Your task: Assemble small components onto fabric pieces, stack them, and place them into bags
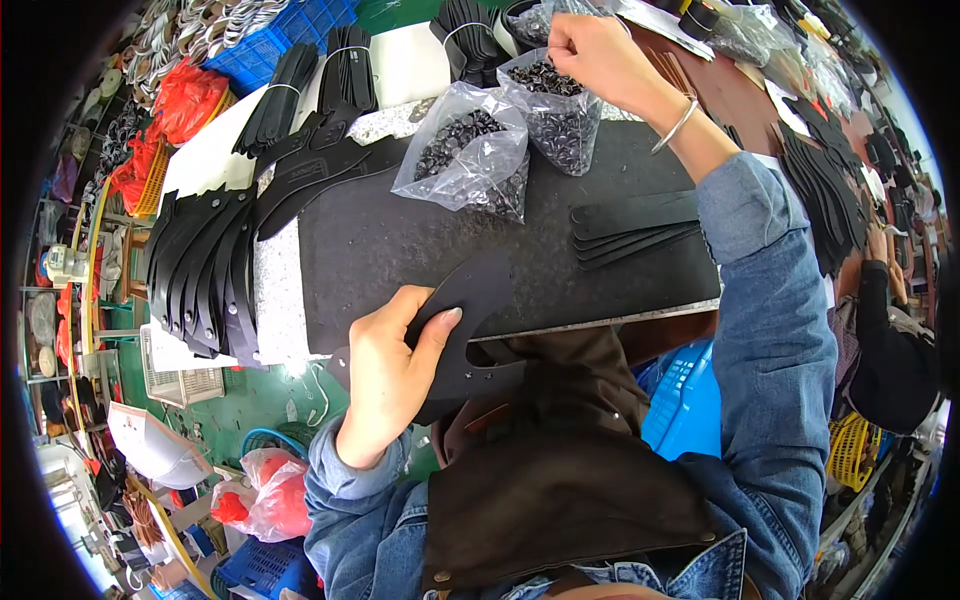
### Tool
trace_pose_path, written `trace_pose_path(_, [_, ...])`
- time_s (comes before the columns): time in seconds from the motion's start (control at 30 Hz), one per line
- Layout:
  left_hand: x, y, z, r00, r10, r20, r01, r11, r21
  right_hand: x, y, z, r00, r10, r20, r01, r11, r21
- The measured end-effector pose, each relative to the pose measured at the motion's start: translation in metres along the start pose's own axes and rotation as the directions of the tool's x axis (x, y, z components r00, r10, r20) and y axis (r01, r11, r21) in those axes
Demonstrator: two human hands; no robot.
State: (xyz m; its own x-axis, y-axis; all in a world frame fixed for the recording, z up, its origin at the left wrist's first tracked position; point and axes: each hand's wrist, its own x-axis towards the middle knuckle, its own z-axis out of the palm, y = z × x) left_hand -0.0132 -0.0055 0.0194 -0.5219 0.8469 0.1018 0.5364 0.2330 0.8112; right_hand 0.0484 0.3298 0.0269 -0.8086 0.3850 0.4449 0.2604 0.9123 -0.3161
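My left hand [392, 352] pinches a curved flat black leather piece [474, 298] between thumb and fingers, at the near edge of the black work mat [370, 245]. Small holes or studs show on the piece's lower part. Up at the far side, my right hand [608, 62] has its fingertips drawn together over an open clear plastic bag [566, 138] of small dark metal fasteners. Whatever those fingertips hold is too small to make out. Beside it, a second clear bag [458, 150] holds similar fasteners. Several black leather strips [630, 222] lie fanned on the mat's right part.
Black leather pieces with studs [208, 270] lie overlapped at the left of the table. Banded black bundles [348, 68] line the back. A blue plastic crate [685, 405] stands below the table on the right. Another person's dark sleeve [880, 340] shows at far right.
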Motion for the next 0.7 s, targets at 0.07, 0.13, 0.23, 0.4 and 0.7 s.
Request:
trace_pose_path(0.07, [-0.001,0.0,0.001,1.0,-0.007,0.018,0.006,1.0,0.006,0.0,0.001,0.002,0.999,-0.048,-0.018,0.048,0.999,-0.005])
trace_pose_path(0.13, [-0.003,-0.001,0.002,1.0,-0.009,0.011,0.009,1.0,-0.002,0.003,-0.006,0.003,0.996,-0.08,0.04,0.081,0.996,-0.023])
trace_pose_path(0.23, [-0.004,-0.002,0.003,1.0,-0.009,0.005,0.009,1.0,-0.004,0.003,-0.014,0.003,0.963,-0.266,-0.046,0.249,0.941,-0.227])
trace_pose_path(0.4, [-0.004,-0.001,0.004,1.0,0.027,0.014,-0.027,0.999,0.018,0.005,-0.009,0.009,0.918,-0.35,0.188,0.38,0.911,-0.162])
trace_pose_path(0.7, [-0.002,-0.003,0.006,1.0,0.015,0.018,-0.015,1.0,-0.011,-0.002,-0.023,0.006,0.916,-0.376,0.137,0.393,0.91,-0.129])
